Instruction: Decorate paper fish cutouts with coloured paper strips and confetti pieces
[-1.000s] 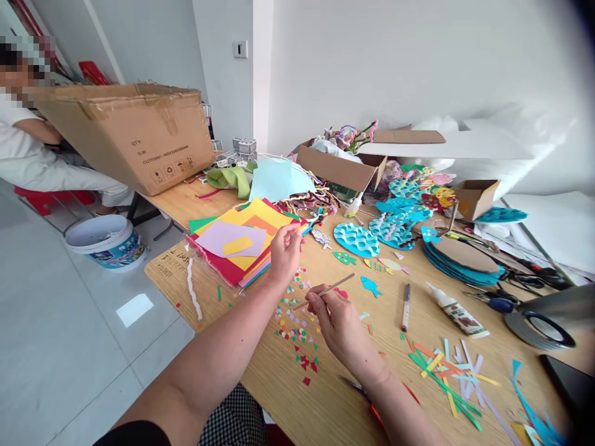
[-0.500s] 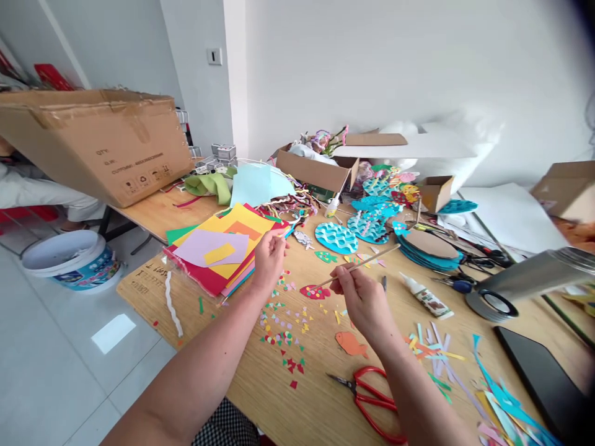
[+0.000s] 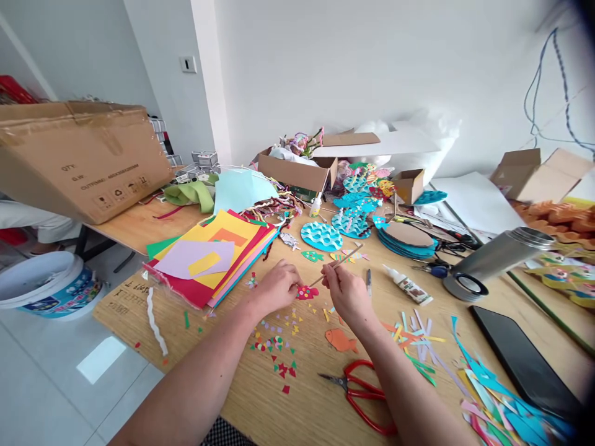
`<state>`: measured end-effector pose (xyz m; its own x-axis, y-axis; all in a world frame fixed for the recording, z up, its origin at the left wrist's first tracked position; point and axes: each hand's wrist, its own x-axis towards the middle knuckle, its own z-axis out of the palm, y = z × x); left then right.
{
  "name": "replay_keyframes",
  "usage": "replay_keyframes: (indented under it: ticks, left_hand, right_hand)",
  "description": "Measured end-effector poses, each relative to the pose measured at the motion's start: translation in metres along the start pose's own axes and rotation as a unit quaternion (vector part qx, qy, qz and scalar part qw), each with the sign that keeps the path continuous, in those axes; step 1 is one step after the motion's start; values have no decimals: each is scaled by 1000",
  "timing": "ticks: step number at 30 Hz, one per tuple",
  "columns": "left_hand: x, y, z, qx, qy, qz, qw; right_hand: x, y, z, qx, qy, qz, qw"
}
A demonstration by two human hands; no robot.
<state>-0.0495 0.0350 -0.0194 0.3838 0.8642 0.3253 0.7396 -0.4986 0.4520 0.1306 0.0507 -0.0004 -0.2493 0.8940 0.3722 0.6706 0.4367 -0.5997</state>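
Between my hands a red paper fish (image 3: 307,292) with coloured dots lies flat on the table. My left hand (image 3: 277,286) has its fingers curled down at the left end of the fish, partly covering it. In my right hand (image 3: 346,290) a thin wooden stick (image 3: 349,256) is pinched, slanting up to the right, its lower end close to the fish. Tiny paper shapes (image 3: 274,342) are scattered nearer to me. An orange paper fish (image 3: 341,340) rests below my right hand, with red-handled scissors (image 3: 367,393) nearer still.
Coloured paper sheets (image 3: 204,257) are piled on the left. To the right are a glue bottle (image 3: 409,286), a steel flask (image 3: 506,251), a black phone (image 3: 520,359) and paper strips (image 3: 506,396). Blue wavy ovals (image 3: 320,236) and a cardboard box (image 3: 297,170) stand behind.
My left hand has moved down and right, from above the table to the red fish. The right hand keeps the stick beside the fish. The whole view has shifted slightly to the right.
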Motion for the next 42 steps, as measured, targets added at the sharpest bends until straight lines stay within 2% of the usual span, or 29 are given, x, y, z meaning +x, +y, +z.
replay_keyframes:
  ticks: [8,29,42]
  left_hand:
    - [-3,1,5,35,-41,7,999]
    - [-4,-1,10,55,-55,-7,997]
    - [-3,4,6,68,-55,-6,996]
  right_hand:
    - [-1,4,6,-20,-14,-6,1000]
    - [-1,5,10,-23,-19,-11,1000]
    - [-1,3,11,-14,-17,-17,1000]
